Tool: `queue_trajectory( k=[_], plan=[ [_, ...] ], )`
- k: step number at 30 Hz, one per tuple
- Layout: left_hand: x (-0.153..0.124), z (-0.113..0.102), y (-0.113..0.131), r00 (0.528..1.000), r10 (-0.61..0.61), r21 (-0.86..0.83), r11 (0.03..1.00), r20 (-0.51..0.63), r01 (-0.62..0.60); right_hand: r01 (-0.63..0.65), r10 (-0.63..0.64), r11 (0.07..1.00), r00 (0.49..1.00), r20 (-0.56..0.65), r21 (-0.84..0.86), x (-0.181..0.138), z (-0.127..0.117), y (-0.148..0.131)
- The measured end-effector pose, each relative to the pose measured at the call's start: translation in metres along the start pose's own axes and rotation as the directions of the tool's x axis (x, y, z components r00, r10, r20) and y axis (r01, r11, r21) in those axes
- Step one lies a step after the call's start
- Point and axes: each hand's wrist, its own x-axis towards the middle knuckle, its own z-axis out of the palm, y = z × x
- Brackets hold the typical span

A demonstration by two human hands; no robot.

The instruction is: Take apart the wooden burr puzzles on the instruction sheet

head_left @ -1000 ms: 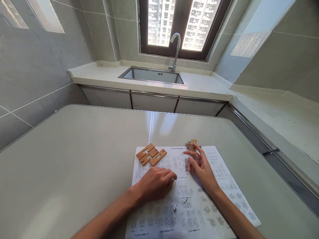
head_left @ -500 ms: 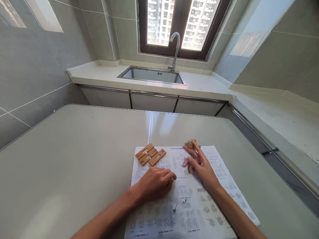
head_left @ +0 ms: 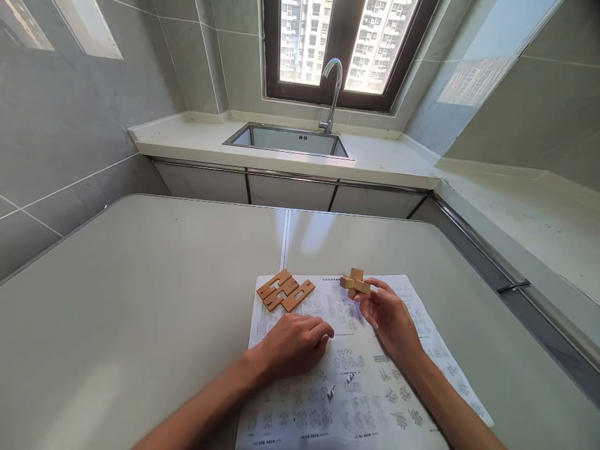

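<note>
The right hand (head_left: 391, 319) grips a small wooden cross-shaped puzzle (head_left: 355, 283) by its fingertips, thumb below and fingers above, and holds it lifted just over the far edge of the printed instruction sheet (head_left: 356, 381). The puzzle is made of short pale wooden bars crossing one another; one bar stands upright and the others stick out sideways. It sits beyond the hand's fingertips, clear of the paper.

The left hand (head_left: 293, 344) lies palm down on the sheet, on its left half, with the fingers curled loosely and pressed to the paper. It holds nothing. Its forearm runs back toward the near left edge of the sheet.

The flat wooden pieces (head_left: 284, 290) rest on the sheet's far left corner, partly off the paper onto the table (head_left: 140, 300). They are darker brown slabs with slots cut into them, lying side by side and touching, tilted at an angle to the sheet's edge. They are just beyond the left hand's fingers and to the left of the held puzzle, apart from both.

The sheet itself is white, covered in rows of small diagrams and fine print too small to read, and lies flat on the pale table, near its right half. Beyond the table, well away from the sheet, a counter carries a steel sink (head_left: 288, 140) with a curved faucet (head_left: 332, 94) under a dark-framed window (head_left: 347, 44).
</note>
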Motion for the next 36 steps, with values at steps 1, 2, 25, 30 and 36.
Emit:
queue_trajectory(
  k=[1,2,25,30,36],
  plan=[
    [0.0,0.0,0.0,1.0,-0.006,-0.006,1.0,-0.004,0.006,-0.015,0.015,1.0,1.0,0.02,0.024,0.0,-0.001,0.0],
    [0.0,0.0,-0.001,1.0,-0.011,-0.012,1.0,-0.006,0.011,-0.028,0.027,0.999,0.999,0.036,0.043,0.001,-0.001,0.0],
    [0.004,-0.023,0.005,0.984,-0.158,-0.341,0.923,0.084,0.178,-0.189,0.172,0.982,0.803,0.57,-0.029,-0.021,0.014,0.013],
    [0.005,-0.03,0.006,0.982,-0.187,-0.466,0.871,-0.02,0.156,-0.152,0.172,0.985,0.807,0.566,-0.083,-0.02,0.014,0.009],
    [0.005,-0.032,0.006,0.982,-0.16,-0.545,0.835,-0.104,0.078,-0.11,0.292,0.943,0.729,0.619,-0.315,-0.019,0.015,0.002]
  ],
)
